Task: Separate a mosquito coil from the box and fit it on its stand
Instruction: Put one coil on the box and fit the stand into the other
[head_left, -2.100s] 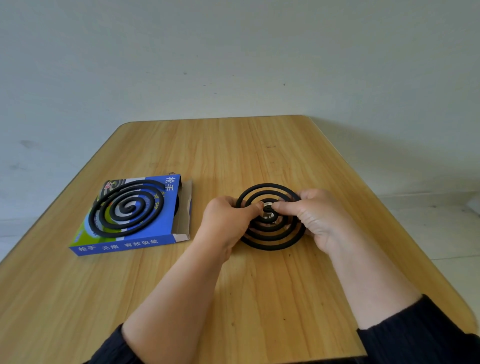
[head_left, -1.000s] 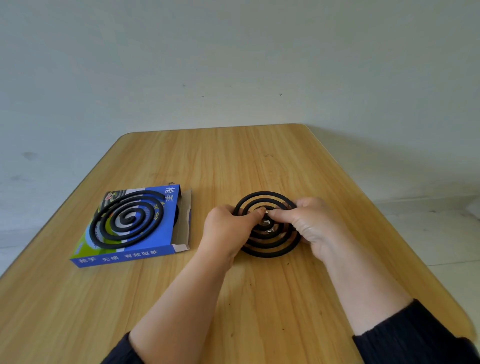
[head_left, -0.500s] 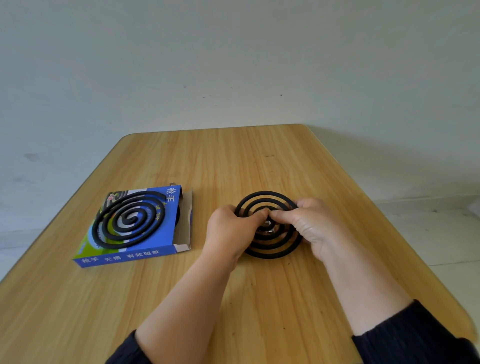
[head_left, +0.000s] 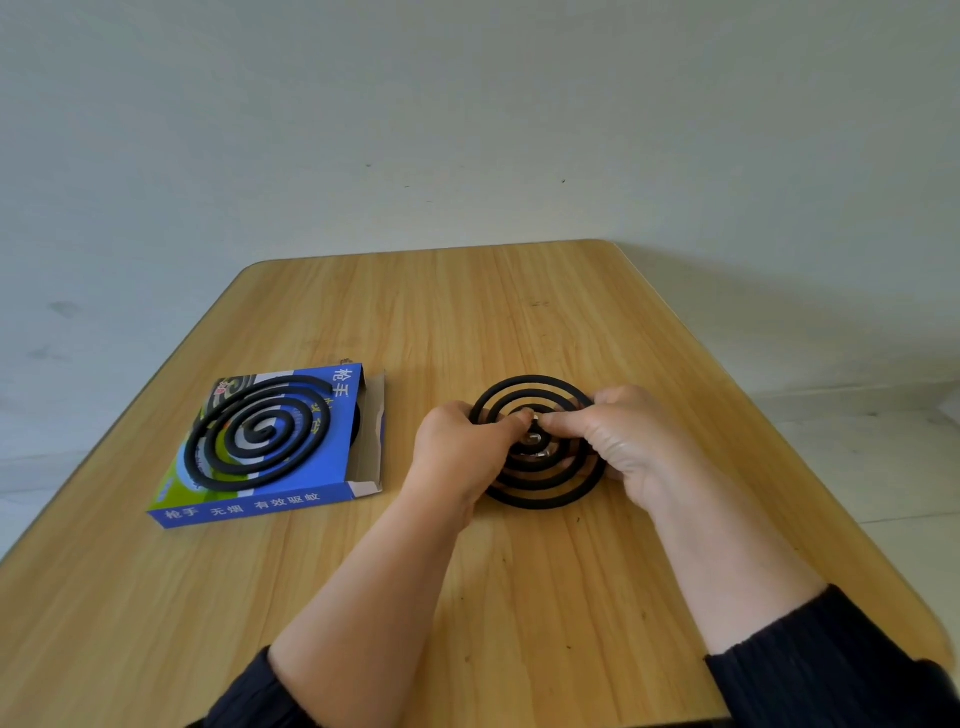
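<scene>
A black spiral mosquito coil (head_left: 535, 387) lies in the middle of the wooden table (head_left: 467, 312). My left hand (head_left: 462, 447) and my right hand (head_left: 623, 441) meet over its centre, fingertips pinched on the inner turn. A small shiny metal stand (head_left: 532, 441) shows through the coil's gaps under the fingertips. Whether the coil's centre sits on the stand's prong is hidden by my fingers. A second black coil (head_left: 260, 431) rests on top of the blue box (head_left: 249, 506) to the left.
The blue box has its right flap (head_left: 375, 426) open, facing my left hand. A plain pale wall stands behind the table. The floor (head_left: 883, 467) shows past the table's right edge.
Both hands have stayed pinched at the coil's centre, with only small finger shifts. The view has tilted slightly. The box and second coil have not moved.
</scene>
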